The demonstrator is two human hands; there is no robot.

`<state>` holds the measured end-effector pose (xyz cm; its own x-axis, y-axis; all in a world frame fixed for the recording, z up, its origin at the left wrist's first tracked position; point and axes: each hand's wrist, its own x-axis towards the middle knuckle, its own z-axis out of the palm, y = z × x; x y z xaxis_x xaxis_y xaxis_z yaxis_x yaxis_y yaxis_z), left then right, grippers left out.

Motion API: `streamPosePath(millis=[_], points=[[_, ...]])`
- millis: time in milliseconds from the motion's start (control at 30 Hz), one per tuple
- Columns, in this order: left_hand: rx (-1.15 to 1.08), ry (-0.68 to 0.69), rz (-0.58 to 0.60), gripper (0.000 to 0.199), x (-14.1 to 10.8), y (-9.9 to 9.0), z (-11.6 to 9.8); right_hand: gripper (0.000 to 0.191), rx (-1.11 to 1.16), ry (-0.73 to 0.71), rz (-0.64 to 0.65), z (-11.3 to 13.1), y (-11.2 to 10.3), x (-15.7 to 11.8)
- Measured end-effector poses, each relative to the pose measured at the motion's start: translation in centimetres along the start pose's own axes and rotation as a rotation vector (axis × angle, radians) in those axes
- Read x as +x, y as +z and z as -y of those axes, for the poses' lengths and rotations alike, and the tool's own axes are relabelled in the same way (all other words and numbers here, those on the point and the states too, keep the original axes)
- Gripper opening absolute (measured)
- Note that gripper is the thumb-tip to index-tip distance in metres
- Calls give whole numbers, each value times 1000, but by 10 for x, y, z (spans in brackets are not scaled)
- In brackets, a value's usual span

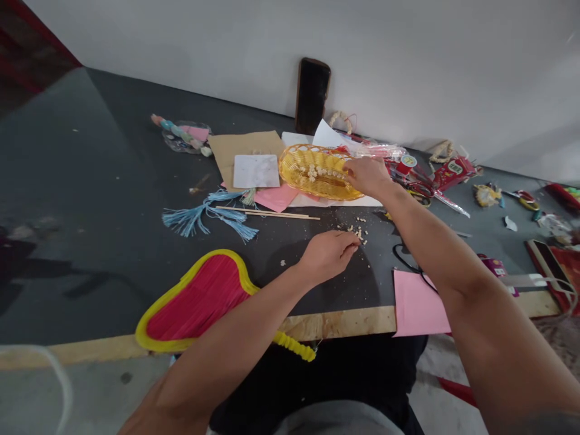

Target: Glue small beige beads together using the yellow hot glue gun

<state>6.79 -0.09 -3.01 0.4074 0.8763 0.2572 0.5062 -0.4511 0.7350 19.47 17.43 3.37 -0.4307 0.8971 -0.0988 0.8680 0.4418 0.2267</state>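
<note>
Tiny cream-coloured pieces [359, 233] dot the dark-grey tabletop [113, 187] just beside the left hand [328, 254], the nearer; the right hand [369, 175] is at the right end of the crosswise, oval, yellow woven basket [292, 173]. Fingers curled; whether gripping, I can't tell.

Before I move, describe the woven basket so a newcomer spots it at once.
On the dark table, find the black phone leaning on the pale wall. In front of it, at the right hand, sits the basket: shallow, oval, golden, with pale pieces inside. Its woven sides set it apart from the flat papers nearby.
</note>
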Motion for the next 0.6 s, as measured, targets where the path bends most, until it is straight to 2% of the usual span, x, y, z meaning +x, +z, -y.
streamPosePath(millis=[67, 200, 300, 400, 433, 500, 600], points=[[-6, -42, -46, 18, 0, -3, -1, 31, 7, -7, -41, -2, -3, -3], [-74, -185, -171, 20, 2, -11, -2, 33, 55, -12, -203, -12, -18, -22], [-149, -261, -305, 16, 5, -17, 0, 33, 159, -64, -285, -24, -31, -50], [-122, -320, -396, 14, 8, -20, 3, 32, 303, -127, -335, -33, -36, -89], [-106, -319, -433, 18, 8, -21, 4, 31, 363, -130, -345, -35, -33, -103], [-92, -227, -506, 33, 8, -22, 6, 28, 484, -119, -339, -34, -23, -129], [-55, -104, -532, 47, 7, -23, 6, 23, 640, -114, -312, -27, 2, -157]])
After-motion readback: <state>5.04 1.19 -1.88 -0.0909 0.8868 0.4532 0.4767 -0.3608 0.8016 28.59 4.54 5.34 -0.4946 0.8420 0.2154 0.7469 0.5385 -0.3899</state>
